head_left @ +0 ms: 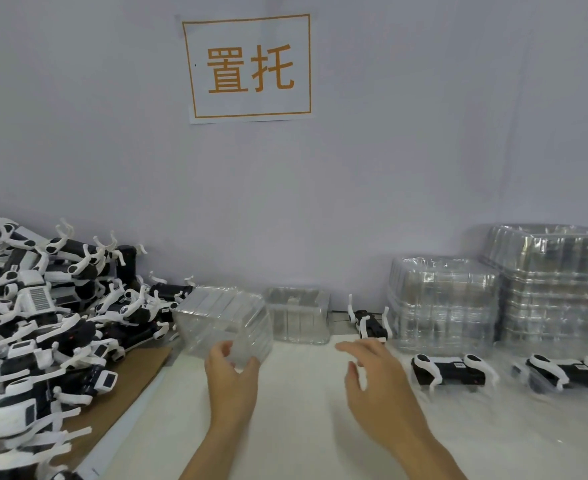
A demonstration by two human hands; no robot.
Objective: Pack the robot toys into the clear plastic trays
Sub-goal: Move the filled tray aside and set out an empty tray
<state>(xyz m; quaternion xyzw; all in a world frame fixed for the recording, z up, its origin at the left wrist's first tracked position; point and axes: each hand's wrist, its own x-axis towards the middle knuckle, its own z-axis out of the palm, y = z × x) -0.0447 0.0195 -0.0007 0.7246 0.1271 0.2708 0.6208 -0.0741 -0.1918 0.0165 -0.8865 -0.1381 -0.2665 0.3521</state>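
My left hand (231, 372) grips the near edge of a clear plastic tray (223, 320), which is tilted up off the white table. My right hand (375, 372) hovers above the table with fingers spread and holds nothing. A second clear tray (299, 315) stands by the wall behind. One black-and-white robot toy (370, 323) lies upside down just beyond my right fingertips. Two robot toys sit in clear trays at the right, one (448, 372) near my right hand and one (569, 374) farther right.
A big heap of loose robot toys (43, 327) covers brown cardboard (123, 393) on the left. Two stacks of clear trays, one (441, 303) lower and one (559, 282) taller, stand against the wall at the right. A paper sign (249, 67) hangs on the wall.
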